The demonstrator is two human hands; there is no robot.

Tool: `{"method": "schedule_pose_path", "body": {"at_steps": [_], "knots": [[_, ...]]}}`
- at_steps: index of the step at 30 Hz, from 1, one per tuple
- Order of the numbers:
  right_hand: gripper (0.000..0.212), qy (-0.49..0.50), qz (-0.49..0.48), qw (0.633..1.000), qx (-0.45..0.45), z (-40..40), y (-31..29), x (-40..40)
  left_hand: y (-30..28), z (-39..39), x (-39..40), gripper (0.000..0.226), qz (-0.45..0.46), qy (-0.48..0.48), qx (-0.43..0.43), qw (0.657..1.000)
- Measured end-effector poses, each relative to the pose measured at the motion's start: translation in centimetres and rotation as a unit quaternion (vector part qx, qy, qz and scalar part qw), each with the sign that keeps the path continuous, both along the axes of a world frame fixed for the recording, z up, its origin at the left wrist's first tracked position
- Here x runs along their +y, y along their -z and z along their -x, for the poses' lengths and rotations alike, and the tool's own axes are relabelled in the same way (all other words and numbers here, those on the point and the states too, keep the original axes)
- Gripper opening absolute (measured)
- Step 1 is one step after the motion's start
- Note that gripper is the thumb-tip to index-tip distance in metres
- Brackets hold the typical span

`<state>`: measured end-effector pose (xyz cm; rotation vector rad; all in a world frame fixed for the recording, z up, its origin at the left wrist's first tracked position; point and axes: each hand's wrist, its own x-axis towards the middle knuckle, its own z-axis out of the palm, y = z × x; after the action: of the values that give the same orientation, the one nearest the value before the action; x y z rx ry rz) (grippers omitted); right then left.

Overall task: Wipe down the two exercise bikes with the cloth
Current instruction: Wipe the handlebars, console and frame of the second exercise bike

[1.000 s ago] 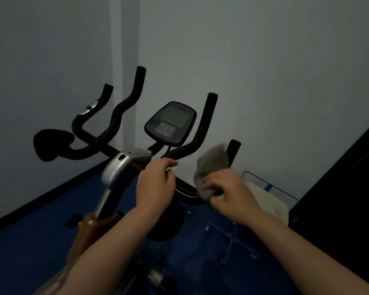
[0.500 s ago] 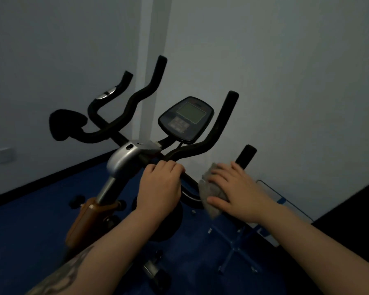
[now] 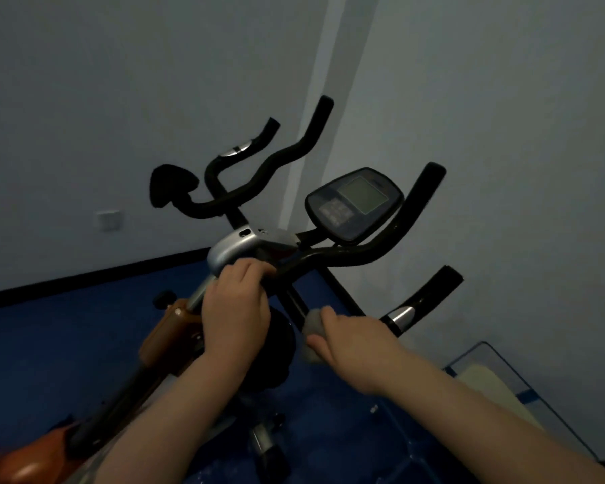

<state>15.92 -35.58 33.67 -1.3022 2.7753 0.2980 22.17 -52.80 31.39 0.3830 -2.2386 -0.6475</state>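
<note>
Left hand [image 3: 236, 310] curled around the black handlebar [image 3: 343, 255] of the exercise bike [image 3: 231, 248] just below its silver stem housing, while right hand [image 3: 355, 345] grips the grey cloth [image 3: 311, 324] against the lower right bar.

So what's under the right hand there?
A grey cloth, bunched round the bike's black handlebar, which the right hand grips. The bar section beneath cloth and palm is hidden.

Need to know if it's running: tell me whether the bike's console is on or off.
Cannot tell: the console screen is a plain grey-green panel, with no readable digits in this dim view.
</note>
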Motion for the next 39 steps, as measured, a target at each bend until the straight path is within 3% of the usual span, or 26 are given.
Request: {"method": "schedule_pose_path", "body": {"at_steps": [4, 7, 14, 18, 20, 23, 27, 30, 33, 35, 39], "knots": [[0.049, 0.046, 0.018, 0.997, -0.056, 1.0, -0.1, -3.1, 0.6, -0.4, 0.3, 0.018, -0.016, -0.054, -0.016, 0.998], [0.047, 0.100, 0.099, 0.984, -0.107, 1.7, -0.1, -6.3, 0.6, -0.5, 0.4, 0.018, -0.020, -0.067, -0.012, 0.997], [0.048, 0.085, 0.048, 0.992, -0.076, 1.6, 0.6, -4.3, 1.0, -0.5, 0.2, 0.022, 0.000, -0.048, 0.004, 0.999], [0.045, 0.120, 0.130, 0.978, -0.112, 1.6, 0.8, -6.3, 1.0, -0.6, 0.1, 0.024, 0.012, -0.022, 0.016, 1.000], [0.050, 0.101, 0.152, 0.979, -0.087, 0.8, 1.2, -4.7, 1.0, -0.6, 0.0, 0.021, 0.018, 0.000, 0.017, 1.000], [0.060, -0.004, 0.099, 0.995, 0.011, -0.7, 0.8, -0.3, 0.4, -0.5, 0.1, 0.028, -0.005, 0.050, 0.016, 0.999], [0.061, -0.133, 0.053, 0.981, 0.130, -0.5, -1.6, 5.9, -2.3, 1.6, 2.2, 0.021, -0.127, 0.185, 0.039, 0.974], [0.053, -0.043, 0.075, 0.981, 0.173, 1.3, -3.9, 9.6, -2.9, 3.2, 4.4, 0.022, -0.129, 0.250, -0.025, 0.959], [0.047, 0.097, 0.180, 0.968, 0.146, 0.2, -2.6, 9.5, -1.7, 3.9, 5.2, 0.022, -0.100, 0.268, -0.116, 0.951], [0.046, 0.112, 0.223, 0.959, 0.134, -1.2, -0.1, 8.0, -1.1, 4.0, 5.1, 0.020, -0.070, 0.263, -0.143, 0.951], [0.043, 0.077, 0.126, 0.961, 0.235, 0.7, -2.1, 9.2, -1.1, 3.8, 5.1, 0.018, -0.012, 0.292, -0.168, 0.942]]}}
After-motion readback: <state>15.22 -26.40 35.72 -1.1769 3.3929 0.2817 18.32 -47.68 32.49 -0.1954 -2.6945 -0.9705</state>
